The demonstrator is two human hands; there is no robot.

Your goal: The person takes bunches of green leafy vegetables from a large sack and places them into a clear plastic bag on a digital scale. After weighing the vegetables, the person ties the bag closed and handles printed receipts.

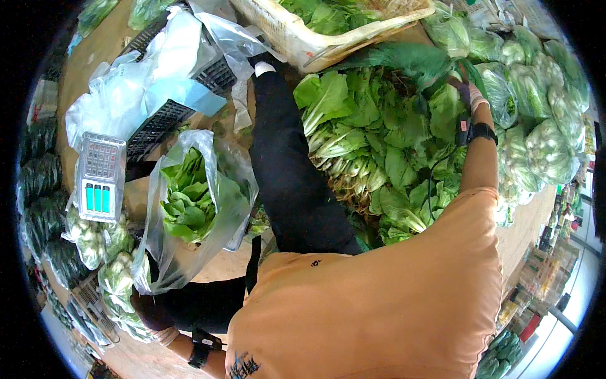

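Observation:
My right hand (466,95), in a dark glove with a pale cuff, is at the upper right, closed at the edge of a green mesh net (410,62). Under and beside it spreads a large heap of leafy greens (385,132) with pale stems and roots. My left hand (150,311), also in a dark glove, is low at the left beside the bottom of a clear plastic bag (151,252); its fingers blend into the black trouser leg and cannot be made out. The bag stands open with loose green leaves (187,196) inside.
A scale display with keypad (101,177) stands at the left, beside a black crate (158,129) draped with plastic bags (120,88). A white foam box (309,47) of greens is at the top. Bagged vegetables (536,114) are piled at the right, others (117,290) at lower left.

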